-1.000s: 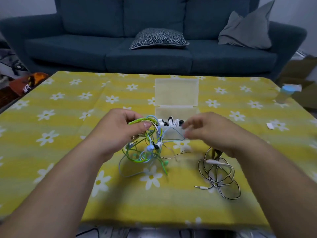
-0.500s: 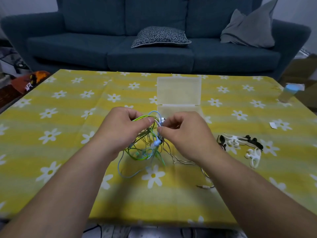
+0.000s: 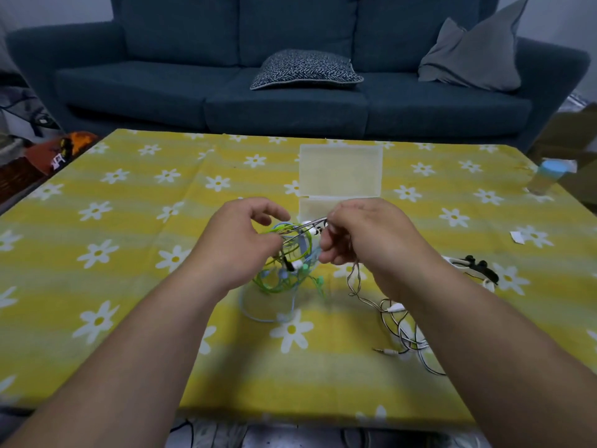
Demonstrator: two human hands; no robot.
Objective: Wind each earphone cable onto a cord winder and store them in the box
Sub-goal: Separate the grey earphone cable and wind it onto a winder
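Earphone cables (image 3: 284, 270), green and blue, in a tangled clump just above the tablecloth (image 3: 129, 253), before the open box (image 3: 339, 169). Gripped at the top by curled left hand (image 3: 239, 244); one thin dark strand (image 3: 353, 279) pinched by right hand (image 3: 365, 237), trailing to a loose pile (image 3: 407, 334). Untangling, apparently; nothing wound yet. Next: pull one cable free gently, then reach for cord winders (image 3: 475, 270) at right.

box (image 3: 340, 171) base: partly behind right hand (image 3: 365, 234) | cord winders (image 3: 475, 266): partly behind forearm
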